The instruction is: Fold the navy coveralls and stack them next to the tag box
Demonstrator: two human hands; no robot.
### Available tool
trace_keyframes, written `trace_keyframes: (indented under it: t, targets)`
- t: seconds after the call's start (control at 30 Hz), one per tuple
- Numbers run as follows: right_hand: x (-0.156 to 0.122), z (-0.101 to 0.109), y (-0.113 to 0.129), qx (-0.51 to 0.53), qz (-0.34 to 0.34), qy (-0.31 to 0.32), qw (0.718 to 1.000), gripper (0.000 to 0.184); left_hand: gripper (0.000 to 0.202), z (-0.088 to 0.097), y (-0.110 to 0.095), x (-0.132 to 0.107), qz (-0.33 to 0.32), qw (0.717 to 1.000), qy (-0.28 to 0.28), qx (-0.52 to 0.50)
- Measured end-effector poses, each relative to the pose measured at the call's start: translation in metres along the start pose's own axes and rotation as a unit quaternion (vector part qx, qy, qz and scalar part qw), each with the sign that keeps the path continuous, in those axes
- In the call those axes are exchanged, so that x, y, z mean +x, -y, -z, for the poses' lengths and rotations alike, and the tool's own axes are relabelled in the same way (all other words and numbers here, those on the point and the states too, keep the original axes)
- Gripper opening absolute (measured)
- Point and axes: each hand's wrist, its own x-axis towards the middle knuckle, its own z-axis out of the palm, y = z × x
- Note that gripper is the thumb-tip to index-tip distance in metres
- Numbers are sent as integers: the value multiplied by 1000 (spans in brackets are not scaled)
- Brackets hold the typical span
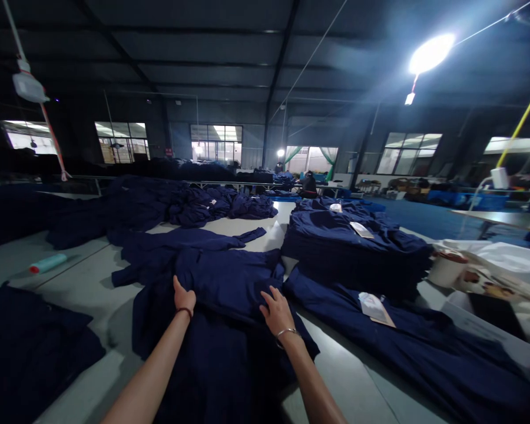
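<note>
1. Navy garment (227,288): spread loosely on a pale grey floor (95,306), rumpled, with a long sleeve reaching up and to the right. It lies under and directly ahead of both hands, and its lower part runs out of frame beneath the forearms.
2. Left hand (184,297): on the garment's near-left part, fingers pointing up and resting on the cloth. A dark cord band (185,311) circles the wrist. Grip unclear: the fingers may be pinching the fabric, but this cannot be confirmed.
3. Right hand (277,311): on the garment's right part, fingers spread over the cloth. A metal bangle (287,333) sits at the wrist. Again, no firm grip can be confirmed.
4. Hands apart, on the same garment, with cloth between them.
5. Right of the garment: a stack of navy garments (353,253) with a white paper tag (362,229), plus a navy garment (401,335) with a white tag (373,309). Beyond them, a white tub (448,269).
6. Left: a dark garment pile (26,353) and a teal roll (47,263) with a red end.
7. Far back: heaped navy garments (203,206) and a seated person (309,184) — too distant for detail.
</note>
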Motion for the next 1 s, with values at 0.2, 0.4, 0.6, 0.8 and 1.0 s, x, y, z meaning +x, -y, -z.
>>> trace_keyframes:
  t: [0.2, 0.4, 0.6, 0.8, 1.0]
  targets:
    - [0, -20, 1, -43, -91, 141, 985, 69, 86, 19, 18, 2, 39, 998, 24, 40]
    - [0, -11, -10, -39, -114, 168, 978, 68, 85, 27, 6, -4, -5, 998, 48, 50]
    - [9, -3, -14, -2, -76, 66, 995, 42, 68, 50, -13, -12, -63, 986, -7, 156]
    - [30, -22, -3, 7, 13, 16, 1000, 45, 43, 46, -33, -15, -252, 916, 89, 299]
    - [33, -25, -9, -55, -80, 127, 987, 67, 66, 33, -11, -11, -207, 850, 268, 404]
